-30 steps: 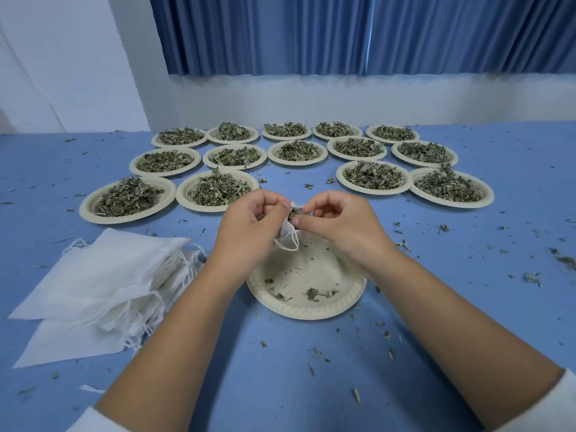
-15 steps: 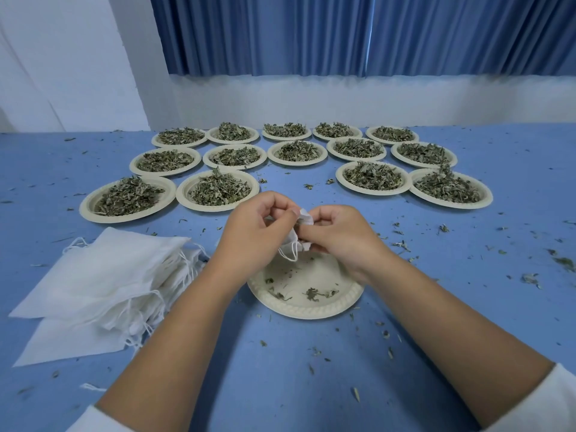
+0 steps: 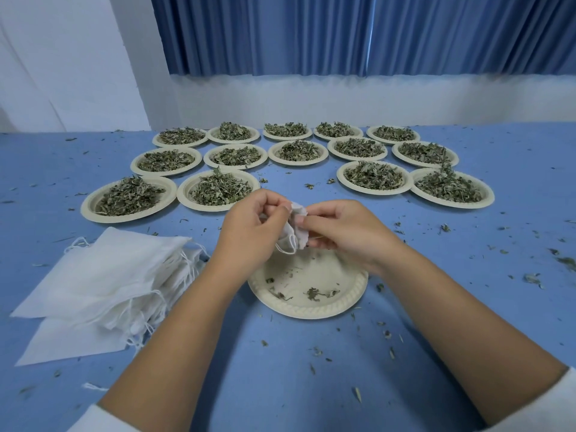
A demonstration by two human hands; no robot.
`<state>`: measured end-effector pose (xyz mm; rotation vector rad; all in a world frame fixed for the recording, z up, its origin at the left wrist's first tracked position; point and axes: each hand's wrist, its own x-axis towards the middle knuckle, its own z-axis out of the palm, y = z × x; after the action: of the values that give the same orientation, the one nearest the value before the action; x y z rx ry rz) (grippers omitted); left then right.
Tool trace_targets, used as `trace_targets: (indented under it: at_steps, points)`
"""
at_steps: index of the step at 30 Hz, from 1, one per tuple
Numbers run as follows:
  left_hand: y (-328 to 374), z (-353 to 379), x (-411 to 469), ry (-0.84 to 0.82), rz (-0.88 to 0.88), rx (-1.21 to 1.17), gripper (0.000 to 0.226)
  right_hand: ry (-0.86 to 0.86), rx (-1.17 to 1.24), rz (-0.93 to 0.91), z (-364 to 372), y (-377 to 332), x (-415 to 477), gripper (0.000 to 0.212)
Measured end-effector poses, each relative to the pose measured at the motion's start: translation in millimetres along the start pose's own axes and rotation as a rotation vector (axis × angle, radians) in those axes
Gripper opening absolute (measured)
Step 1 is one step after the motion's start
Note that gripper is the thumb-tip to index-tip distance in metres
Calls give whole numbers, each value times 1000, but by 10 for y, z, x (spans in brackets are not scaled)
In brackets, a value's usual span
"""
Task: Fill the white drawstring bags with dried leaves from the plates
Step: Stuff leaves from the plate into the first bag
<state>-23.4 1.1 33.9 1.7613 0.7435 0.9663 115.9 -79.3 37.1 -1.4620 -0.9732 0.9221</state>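
Centre of frame: a small white cloth drawstring bag (image 3: pixel 297 227) is held above a cream paper plate (image 3: pixel 358 294) that is nearly bare, with only leaf scraps left in it. A cord loop hangs under the bag.

Progress, as judged: one plate emptied, and the bag is probably being closed. Its contents are not visible. Fourteen cream paper plates heaped with dried green leaves (image 3: pixel 218 190) sit untouched across the middle. A stack of flat white bags (image 3: pixel 103 275) lies at lower left on the blue table (image 3: pixel 467 307). Most of the task remains.

Left hand (image 3: pixel 252 232) pinches the bag's left side with curled fingers. Right hand (image 3: pixel 346 232) pinches its right side. The forearms enter from the bottom corners.
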Motion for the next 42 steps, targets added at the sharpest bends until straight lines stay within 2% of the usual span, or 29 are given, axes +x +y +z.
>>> trace_targets:
  at_steps: [3, 6, 7, 9, 12, 15, 17, 24, 31, 42]
  points:
    - [-3, -37, 30, 65, -15, -11, 13, -52, -162, 64, -61, -93, -34, 33]
    - [-10, -70, 49, 115, -38, -47, 14, -212, -438, 167, -116, -153, -105, 54]
    - [-7, -76, 52, 119, -44, -56, 13, -263, -534, 196, -124, -155, -130, 54]
    - [-1, -77, 52, 116, -48, -54, 13, -314, -674, 213, -116, -137, -169, 41]
    - [5, -59, 45, 100, -44, -53, 15, -356, -658, 203, -55, -83, -184, 24]
    - [10, -56, 38, 103, -35, -44, 15, -405, -527, 130, 26, -74, -188, 17]
    - [17, -58, 37, 104, -39, -36, 14, -427, -538, 59, 38, -97, -199, 22]
    - [45, -69, 29, 103, -64, -56, 11, -536, -896, -171, 98, -50, -202, 57]
    - [41, -59, 28, 95, -57, -52, 9, -488, -845, -306, 225, 76, -182, 32]
    - [37, -55, 27, 89, -66, -45, 10, -411, -908, -465, 353, 118, -205, 11]
